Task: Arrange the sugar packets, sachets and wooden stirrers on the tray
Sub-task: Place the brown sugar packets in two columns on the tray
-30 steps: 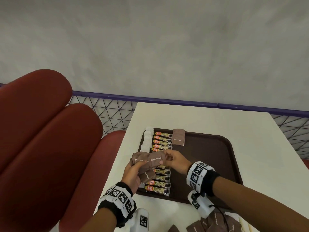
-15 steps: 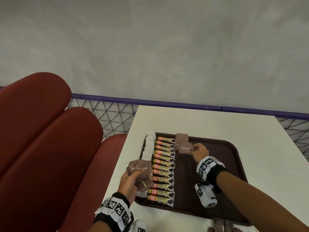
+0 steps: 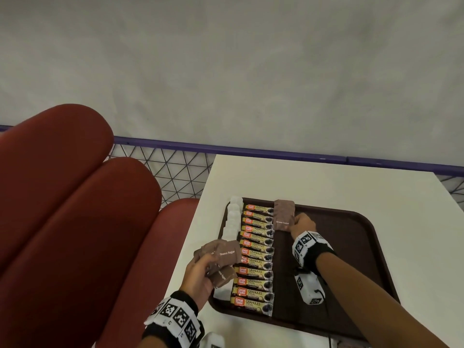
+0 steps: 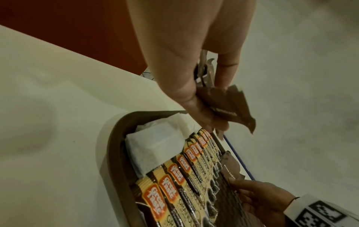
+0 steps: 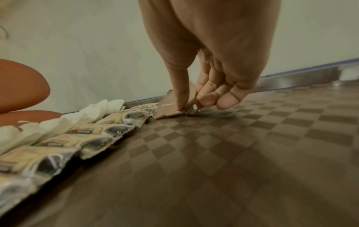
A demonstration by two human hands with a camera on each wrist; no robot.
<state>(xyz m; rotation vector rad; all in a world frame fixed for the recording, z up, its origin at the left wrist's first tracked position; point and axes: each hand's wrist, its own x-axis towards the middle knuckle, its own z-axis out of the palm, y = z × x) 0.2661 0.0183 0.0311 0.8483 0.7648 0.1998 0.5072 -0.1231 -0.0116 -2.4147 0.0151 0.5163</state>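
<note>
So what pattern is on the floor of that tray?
The tray floor has a brown checkerboard of lighter and darker squares, clearest in the right wrist view.

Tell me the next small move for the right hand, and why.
Probably let go: the right hand pinches a brown sugar packet already lying on the tray beside the coffee sachets; the left hand holds more packets.

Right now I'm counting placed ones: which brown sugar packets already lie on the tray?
Only the far pair at the right hand; the left hand holds the rest.
</note>
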